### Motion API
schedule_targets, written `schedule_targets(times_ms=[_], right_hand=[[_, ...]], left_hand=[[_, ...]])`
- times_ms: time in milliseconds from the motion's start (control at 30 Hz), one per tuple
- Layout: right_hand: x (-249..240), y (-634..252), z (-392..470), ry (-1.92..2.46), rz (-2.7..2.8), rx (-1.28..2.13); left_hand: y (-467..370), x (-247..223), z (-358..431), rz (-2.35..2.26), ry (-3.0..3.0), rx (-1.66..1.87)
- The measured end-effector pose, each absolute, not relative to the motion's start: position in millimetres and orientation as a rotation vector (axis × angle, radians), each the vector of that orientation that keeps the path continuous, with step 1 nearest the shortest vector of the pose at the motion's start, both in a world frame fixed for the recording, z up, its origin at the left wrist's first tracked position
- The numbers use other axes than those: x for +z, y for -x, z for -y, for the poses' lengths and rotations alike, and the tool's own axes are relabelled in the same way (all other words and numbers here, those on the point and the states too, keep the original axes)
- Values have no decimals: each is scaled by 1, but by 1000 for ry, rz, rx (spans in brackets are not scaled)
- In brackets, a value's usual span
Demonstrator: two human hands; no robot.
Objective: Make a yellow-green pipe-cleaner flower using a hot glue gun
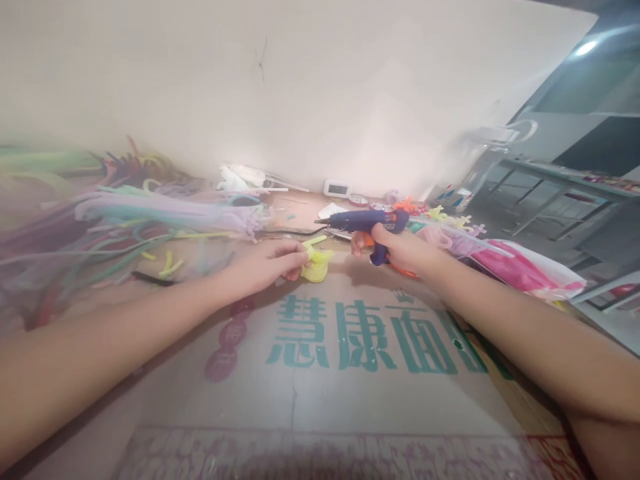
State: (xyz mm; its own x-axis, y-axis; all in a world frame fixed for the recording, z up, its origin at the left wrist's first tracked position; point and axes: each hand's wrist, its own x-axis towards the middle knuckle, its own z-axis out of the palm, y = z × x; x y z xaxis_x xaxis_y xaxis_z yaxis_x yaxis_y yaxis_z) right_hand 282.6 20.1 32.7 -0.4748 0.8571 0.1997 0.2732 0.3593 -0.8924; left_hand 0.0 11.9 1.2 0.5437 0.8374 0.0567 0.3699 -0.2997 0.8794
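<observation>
A person's left hand [283,259] pinches a fuzzy yellow piece [316,269] at one side, seemingly to keep most of it exposed. Apart from it, the right hand [395,245] grips a blue glue gun [360,221] by its handle, nozzle pointing left, apparently so the hot tip stays off the fingers. Both are above a printed sheet [250,407], perhaps protecting the table. Around them, probably within easy reach, lie blurred pastel stems [170,210] at left and a pink packet [530,268] at right.

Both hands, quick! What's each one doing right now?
Left hand: closed, pinching the yellow piece.
Right hand: closed, holding the blue glue gun by its handle.
</observation>
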Motion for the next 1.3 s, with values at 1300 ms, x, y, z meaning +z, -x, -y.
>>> schedule_targets(times_ms=[1300], right_hand=[[32, -299, -29, 969, 2286, 968]], left_hand=[[-2, 0, -11, -962, -1824, 698]])
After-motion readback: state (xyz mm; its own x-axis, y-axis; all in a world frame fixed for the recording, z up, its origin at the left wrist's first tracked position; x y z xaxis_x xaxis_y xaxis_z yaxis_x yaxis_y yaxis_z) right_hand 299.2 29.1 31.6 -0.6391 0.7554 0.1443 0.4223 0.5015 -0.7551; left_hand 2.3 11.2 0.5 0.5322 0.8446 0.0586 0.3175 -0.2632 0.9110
